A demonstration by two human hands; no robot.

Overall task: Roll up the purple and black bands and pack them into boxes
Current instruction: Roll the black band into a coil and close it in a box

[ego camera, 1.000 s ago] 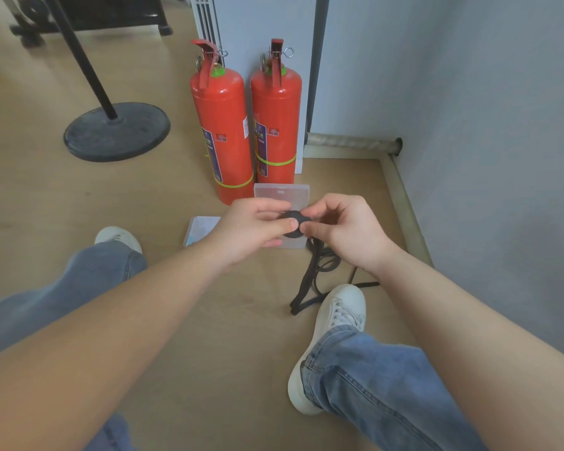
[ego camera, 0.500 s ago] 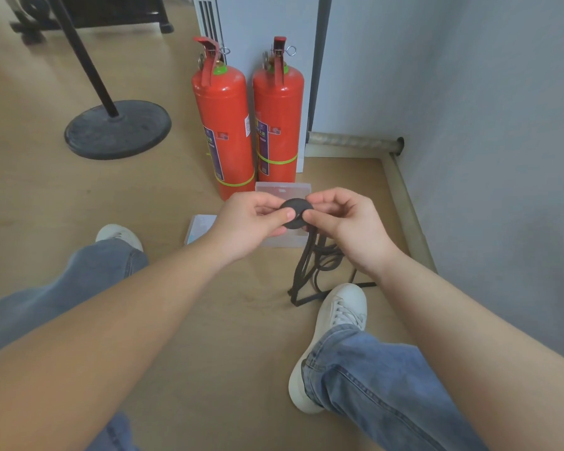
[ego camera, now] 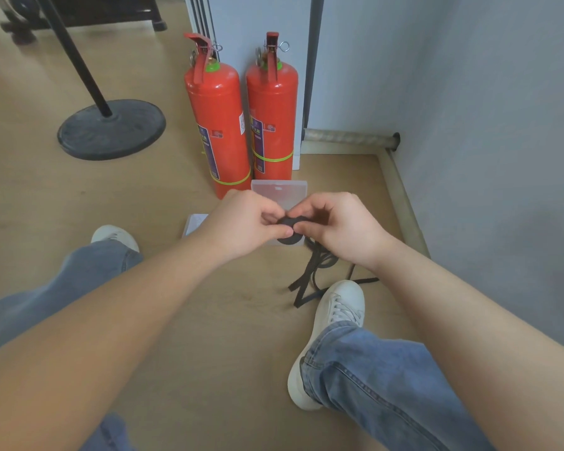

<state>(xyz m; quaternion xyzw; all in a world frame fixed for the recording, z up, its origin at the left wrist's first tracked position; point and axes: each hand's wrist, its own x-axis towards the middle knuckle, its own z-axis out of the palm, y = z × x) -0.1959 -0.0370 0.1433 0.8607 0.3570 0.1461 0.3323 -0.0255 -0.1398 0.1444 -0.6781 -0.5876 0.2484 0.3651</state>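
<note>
A black band [ego camera: 288, 240], wound into a flat roll, is held just above the floor between both hands; its left edge is pinched by the thumb and curled fingers of the left hand [ego camera: 248, 222], and its right edge is pinched by the thumb and forefinger of the right hand [ego camera: 339, 229], so that only the middle and lower rim of the roll are seen. A loose tail [ego camera: 310, 271] of the band is let down from under the right hand and lies in slack loops on the wooden floor [ego camera: 209, 320], its ends touching the toe of a white shoe [ego camera: 339, 307]. A clear box [ego camera: 279, 189] is seen directly behind the hands; a second clear box [ego camera: 194, 222] is partly hidden by the left wrist. Two red fire extinguishers [ego camera: 217, 125] are stood upright behind the boxes; a round black stand base [ego camera: 111, 128] is set well apart to the left.
</note>
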